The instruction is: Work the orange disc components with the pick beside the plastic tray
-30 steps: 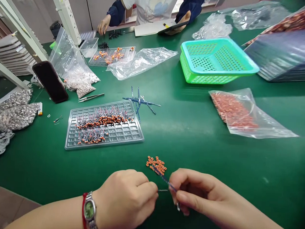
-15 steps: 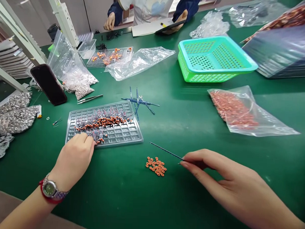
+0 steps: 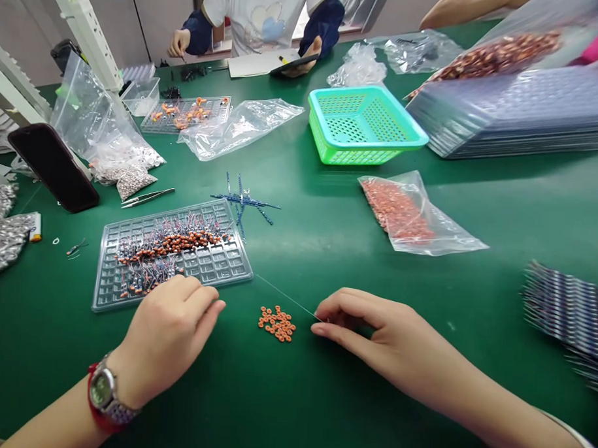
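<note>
My right hand (image 3: 369, 324) pinches a thin strip (image 3: 287, 296) between thumb and forefinger, its free end pointing up and left. Just left of those fingertips, small orange rings (image 3: 276, 324) lie in a loose pile on the green table. My left hand (image 3: 170, 330), with a watch at the wrist, is closed in front of the clear tray's near edge; whatever its fingers may hold is hidden. Rows of small wired parts with orange ends (image 3: 180, 243) fill much of the clear tray (image 3: 229, 268). Dark blue strips (image 3: 243, 200) lie crossed behind the tray.
A green basket (image 3: 368, 148) stands at the back, with stacked clear trays (image 3: 508, 127) to its right. A bag of orange rings (image 3: 402, 211) lies nearer. A phone (image 3: 56, 166) leans at left by tweezers (image 3: 147, 198). A person (image 3: 267, 20) sits opposite.
My left hand has come away from the tray's parts toward the right. My right hand still pinches the strip, now seen edge-on. The view has shifted right, bringing a bundle of dark strips into sight.
</note>
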`<state>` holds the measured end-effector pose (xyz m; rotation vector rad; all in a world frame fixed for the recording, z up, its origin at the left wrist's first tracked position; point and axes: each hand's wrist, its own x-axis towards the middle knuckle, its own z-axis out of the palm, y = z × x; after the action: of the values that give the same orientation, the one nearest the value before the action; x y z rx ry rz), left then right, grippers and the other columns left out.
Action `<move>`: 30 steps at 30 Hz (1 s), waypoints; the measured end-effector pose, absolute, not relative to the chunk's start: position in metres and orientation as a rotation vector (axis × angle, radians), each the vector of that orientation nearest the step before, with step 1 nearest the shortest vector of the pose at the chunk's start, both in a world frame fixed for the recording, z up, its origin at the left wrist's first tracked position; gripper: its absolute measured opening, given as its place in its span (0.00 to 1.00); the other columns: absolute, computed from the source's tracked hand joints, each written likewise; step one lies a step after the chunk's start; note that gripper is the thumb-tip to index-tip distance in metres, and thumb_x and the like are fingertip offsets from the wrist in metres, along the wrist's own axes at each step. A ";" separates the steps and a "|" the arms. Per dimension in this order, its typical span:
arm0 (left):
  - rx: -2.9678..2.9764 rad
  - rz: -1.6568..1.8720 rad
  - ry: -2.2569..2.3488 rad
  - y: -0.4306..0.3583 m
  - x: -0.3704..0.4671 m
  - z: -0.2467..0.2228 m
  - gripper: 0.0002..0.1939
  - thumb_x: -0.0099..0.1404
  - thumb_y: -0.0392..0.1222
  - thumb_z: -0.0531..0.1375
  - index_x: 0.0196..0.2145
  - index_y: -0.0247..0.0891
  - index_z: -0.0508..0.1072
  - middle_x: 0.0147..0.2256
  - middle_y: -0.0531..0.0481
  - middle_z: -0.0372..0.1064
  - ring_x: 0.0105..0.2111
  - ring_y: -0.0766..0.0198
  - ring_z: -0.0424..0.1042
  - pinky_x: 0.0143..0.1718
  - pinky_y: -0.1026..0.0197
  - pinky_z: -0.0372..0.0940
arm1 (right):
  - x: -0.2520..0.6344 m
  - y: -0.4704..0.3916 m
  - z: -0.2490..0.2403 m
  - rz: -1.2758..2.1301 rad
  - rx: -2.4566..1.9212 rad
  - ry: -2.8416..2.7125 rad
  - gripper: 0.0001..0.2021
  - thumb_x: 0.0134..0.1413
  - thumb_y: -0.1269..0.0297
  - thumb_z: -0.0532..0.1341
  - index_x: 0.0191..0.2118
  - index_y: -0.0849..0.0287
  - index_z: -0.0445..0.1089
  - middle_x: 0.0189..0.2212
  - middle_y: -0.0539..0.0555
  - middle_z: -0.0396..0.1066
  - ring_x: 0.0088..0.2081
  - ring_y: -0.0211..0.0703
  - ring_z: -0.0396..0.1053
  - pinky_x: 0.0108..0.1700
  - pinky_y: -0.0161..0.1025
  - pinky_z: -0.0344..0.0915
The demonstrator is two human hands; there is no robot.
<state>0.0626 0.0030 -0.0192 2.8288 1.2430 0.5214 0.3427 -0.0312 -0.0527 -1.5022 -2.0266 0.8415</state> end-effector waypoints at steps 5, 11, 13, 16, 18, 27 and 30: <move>2.855 0.595 1.078 0.000 0.080 -0.036 0.07 0.68 0.36 0.54 0.33 0.37 0.71 0.25 0.52 0.66 0.26 0.65 0.62 0.29 0.61 0.59 | 0.346 -0.030 -0.058 0.652 -1.477 -2.055 0.16 0.66 0.56 0.55 0.29 0.55 0.71 0.26 0.53 0.74 0.27 0.43 0.72 0.29 0.39 0.69; 2.846 0.652 0.976 -0.001 0.074 -0.049 0.03 0.67 0.33 0.57 0.37 0.37 0.70 0.25 0.53 0.65 0.25 0.65 0.59 0.28 0.60 0.57 | 0.337 -0.034 -0.060 0.589 -1.477 -2.023 0.15 0.67 0.61 0.53 0.28 0.56 0.65 0.23 0.50 0.69 0.23 0.39 0.66 0.25 0.36 0.64; 2.830 0.649 0.959 -0.001 0.072 -0.050 0.03 0.66 0.33 0.57 0.37 0.36 0.70 0.25 0.53 0.65 0.25 0.65 0.59 0.28 0.60 0.56 | 0.332 -0.036 -0.060 0.663 -1.462 -1.996 0.13 0.66 0.63 0.53 0.28 0.55 0.64 0.22 0.49 0.67 0.22 0.38 0.64 0.24 0.34 0.63; 2.811 0.666 0.916 -0.001 0.072 -0.050 0.04 0.65 0.32 0.58 0.38 0.36 0.70 0.25 0.53 0.65 0.25 0.65 0.58 0.27 0.60 0.56 | 0.323 -0.038 -0.064 0.707 -1.431 -1.964 0.12 0.65 0.66 0.54 0.27 0.55 0.62 0.21 0.47 0.64 0.21 0.37 0.61 0.23 0.34 0.60; 2.804 0.669 0.891 -0.001 0.073 -0.051 0.05 0.65 0.31 0.58 0.39 0.35 0.70 0.25 0.53 0.65 0.25 0.65 0.58 0.27 0.59 0.56 | 0.319 -0.040 -0.068 0.690 -1.416 -1.949 0.12 0.64 0.68 0.54 0.27 0.55 0.60 0.20 0.47 0.62 0.21 0.37 0.60 0.23 0.33 0.59; 2.774 0.702 0.878 -0.003 0.073 -0.051 0.04 0.64 0.31 0.59 0.38 0.34 0.71 0.24 0.52 0.65 0.25 0.65 0.58 0.26 0.59 0.55 | 0.314 -0.044 -0.076 0.586 -1.410 -1.938 0.12 0.63 0.72 0.55 0.27 0.55 0.58 0.20 0.45 0.58 0.19 0.36 0.56 0.22 0.33 0.55; 2.778 0.721 0.868 -0.003 0.075 -0.050 0.03 0.64 0.31 0.59 0.36 0.33 0.72 0.23 0.52 0.65 0.25 0.65 0.57 0.26 0.59 0.55 | 0.313 -0.045 -0.078 0.558 -1.406 -1.937 0.12 0.63 0.71 0.55 0.27 0.54 0.57 0.20 0.44 0.58 0.19 0.35 0.56 0.21 0.33 0.55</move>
<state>0.0752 -0.0033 -0.0498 2.7781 0.8676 0.7207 0.3131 -0.0446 -0.0778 -1.4062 -1.9373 0.5582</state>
